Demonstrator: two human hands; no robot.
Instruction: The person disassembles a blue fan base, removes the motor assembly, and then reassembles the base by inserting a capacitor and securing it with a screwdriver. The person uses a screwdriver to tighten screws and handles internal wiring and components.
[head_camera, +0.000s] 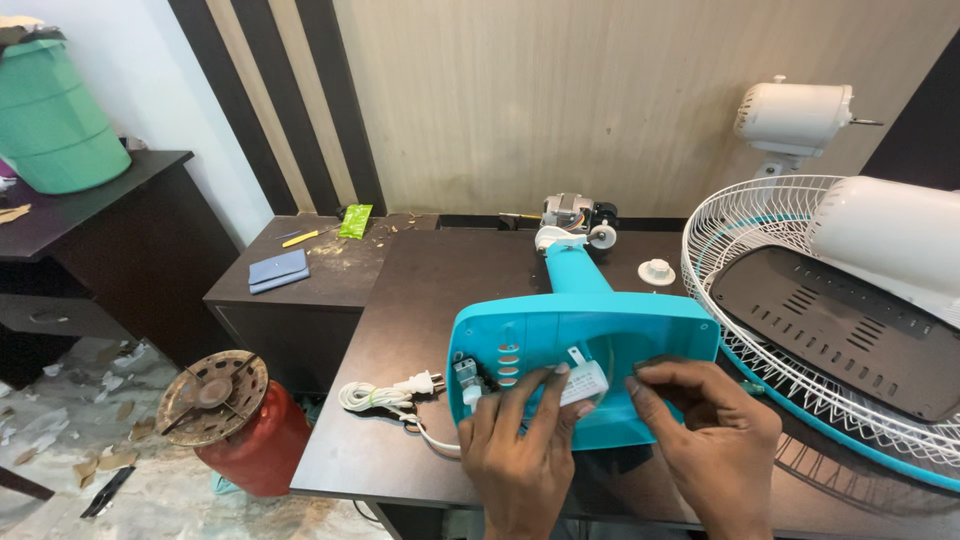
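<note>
On dark desk (420, 290), wood-panelled wall (600, 90).

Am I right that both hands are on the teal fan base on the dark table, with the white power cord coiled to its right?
Not quite. In the head view the white power cord lies coiled to the left of the teal fan base, not the right. The rest holds.

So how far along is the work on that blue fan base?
Already apart: the wire guard lies loose on the table, the motor sits bare at the stand's far end. In hand: both hands, left and right, work a small white part inside the upturned base. Left, probably: the base is open, the cord lies unplugged.
</note>
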